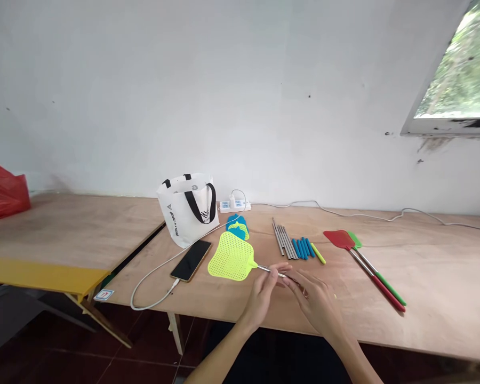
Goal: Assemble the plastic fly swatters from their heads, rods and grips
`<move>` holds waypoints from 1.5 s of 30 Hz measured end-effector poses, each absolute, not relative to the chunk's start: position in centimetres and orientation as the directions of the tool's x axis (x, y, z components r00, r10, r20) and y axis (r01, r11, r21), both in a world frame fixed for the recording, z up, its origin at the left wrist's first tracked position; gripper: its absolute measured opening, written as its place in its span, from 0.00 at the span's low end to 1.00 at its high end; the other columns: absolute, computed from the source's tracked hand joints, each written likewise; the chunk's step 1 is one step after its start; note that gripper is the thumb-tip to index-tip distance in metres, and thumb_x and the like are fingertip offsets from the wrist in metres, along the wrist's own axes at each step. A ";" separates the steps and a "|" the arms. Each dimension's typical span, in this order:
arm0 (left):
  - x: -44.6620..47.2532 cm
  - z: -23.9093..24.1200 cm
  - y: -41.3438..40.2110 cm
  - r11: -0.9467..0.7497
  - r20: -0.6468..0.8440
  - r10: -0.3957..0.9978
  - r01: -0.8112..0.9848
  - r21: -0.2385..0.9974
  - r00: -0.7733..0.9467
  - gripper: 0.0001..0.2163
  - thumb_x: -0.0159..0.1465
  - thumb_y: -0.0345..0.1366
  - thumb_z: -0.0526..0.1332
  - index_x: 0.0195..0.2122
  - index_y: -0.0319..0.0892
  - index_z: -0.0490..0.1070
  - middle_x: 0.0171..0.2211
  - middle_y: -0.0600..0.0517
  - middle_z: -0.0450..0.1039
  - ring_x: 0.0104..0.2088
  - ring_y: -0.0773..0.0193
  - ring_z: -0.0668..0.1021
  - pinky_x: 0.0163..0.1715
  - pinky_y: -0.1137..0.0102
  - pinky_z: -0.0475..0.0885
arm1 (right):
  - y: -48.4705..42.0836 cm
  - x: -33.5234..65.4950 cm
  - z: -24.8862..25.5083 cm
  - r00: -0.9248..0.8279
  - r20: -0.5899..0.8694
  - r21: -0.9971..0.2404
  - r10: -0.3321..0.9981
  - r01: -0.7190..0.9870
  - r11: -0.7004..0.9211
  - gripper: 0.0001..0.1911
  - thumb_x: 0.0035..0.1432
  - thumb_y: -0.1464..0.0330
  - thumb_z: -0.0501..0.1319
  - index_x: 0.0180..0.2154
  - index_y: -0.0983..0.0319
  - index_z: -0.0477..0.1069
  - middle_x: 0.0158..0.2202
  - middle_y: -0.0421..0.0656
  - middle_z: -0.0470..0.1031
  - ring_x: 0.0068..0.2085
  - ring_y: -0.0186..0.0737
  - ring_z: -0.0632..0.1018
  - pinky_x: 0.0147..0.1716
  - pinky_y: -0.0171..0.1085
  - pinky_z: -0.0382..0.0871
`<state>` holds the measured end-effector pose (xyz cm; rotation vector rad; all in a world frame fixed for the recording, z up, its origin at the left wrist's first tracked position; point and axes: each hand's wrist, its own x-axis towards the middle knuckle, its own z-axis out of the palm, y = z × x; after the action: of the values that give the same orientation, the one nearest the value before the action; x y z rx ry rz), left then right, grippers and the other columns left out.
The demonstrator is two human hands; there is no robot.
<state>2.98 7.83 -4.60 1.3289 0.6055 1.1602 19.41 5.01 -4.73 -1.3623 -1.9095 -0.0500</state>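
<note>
Left hand (264, 292) and right hand (317, 303) meet; fingertips pinched.

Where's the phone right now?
The phone lies on the wooden table, left of centre in the head view, below the white tote bag and left of the yellow swatter head.

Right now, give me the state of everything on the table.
yellow swatter: rod pinched by left hand and right hand.
phone: screen dark, cable plugged in.
tote bag: upright, open.
red swatter: assembled, lying flat.
green swatter: assembled, lying flat.
metal rods: loose, side by side.
blue grips: loose.
</note>
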 end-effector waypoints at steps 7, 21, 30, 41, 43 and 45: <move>2.6 -4.4 8.9 -0.264 0.324 0.940 -0.377 0.888 0.104 0.22 0.72 0.52 0.55 0.32 0.41 0.77 0.38 0.44 0.81 0.47 0.51 0.81 0.54 0.57 0.72 | 5.1 18.7 -4.5 -0.183 0.661 -0.237 0.728 0.869 0.434 0.19 0.75 0.61 0.49 0.37 0.56 0.76 0.32 0.41 0.79 0.34 0.39 0.78 0.32 0.36 0.63; -10.6 -0.5 14.9 -0.517 0.277 0.815 -0.423 0.744 -0.509 0.19 0.62 0.52 0.66 0.26 0.42 0.69 0.23 0.54 0.72 0.30 0.62 0.77 0.35 0.66 0.77 | 7.5 32.0 -6.4 -0.052 0.601 -0.358 0.798 0.875 0.326 0.21 0.71 0.50 0.52 0.36 0.54 0.76 0.39 0.43 0.81 0.40 0.45 0.80 0.44 0.43 0.70; -8.3 -0.8 14.5 -0.512 0.333 0.807 -0.299 0.805 -0.488 0.23 0.67 0.56 0.58 0.24 0.42 0.69 0.27 0.47 0.79 0.34 0.57 0.83 0.33 0.67 0.77 | 5.8 32.3 -4.9 -0.055 0.510 -0.464 0.858 0.823 0.328 0.22 0.68 0.49 0.55 0.42 0.54 0.81 0.33 0.43 0.81 0.33 0.43 0.80 0.31 0.37 0.73; 3.5 -3.4 5.8 -0.245 0.304 0.909 -0.224 0.943 0.285 0.22 0.73 0.51 0.52 0.41 0.44 0.81 0.49 0.44 0.81 0.58 0.49 0.76 0.62 0.54 0.67 | 5.0 18.6 -5.1 -0.165 0.706 -0.406 0.689 0.703 0.584 0.14 0.72 0.62 0.56 0.45 0.54 0.81 0.38 0.44 0.84 0.36 0.41 0.84 0.34 0.35 0.74; 3.0 -3.1 6.0 -0.247 0.307 0.905 -0.223 0.943 0.295 0.21 0.74 0.50 0.52 0.42 0.43 0.82 0.50 0.45 0.81 0.58 0.49 0.76 0.62 0.55 0.67 | 4.7 18.4 -4.6 -0.152 0.692 -0.407 0.705 0.725 0.556 0.14 0.72 0.61 0.56 0.45 0.54 0.81 0.37 0.42 0.84 0.34 0.40 0.83 0.32 0.35 0.72; 2.6 -3.0 6.5 -0.236 0.301 0.914 -0.245 0.940 0.272 0.22 0.74 0.50 0.51 0.42 0.42 0.81 0.48 0.44 0.81 0.56 0.49 0.78 0.60 0.55 0.69 | 4.5 18.3 -4.0 -0.136 0.674 -0.421 0.726 0.737 0.528 0.15 0.72 0.59 0.55 0.44 0.54 0.80 0.35 0.42 0.83 0.31 0.39 0.82 0.30 0.35 0.71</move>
<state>2.57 6.51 -2.96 1.3764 0.6825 1.2562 18.30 4.49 -3.99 -1.2043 -1.8690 -0.0159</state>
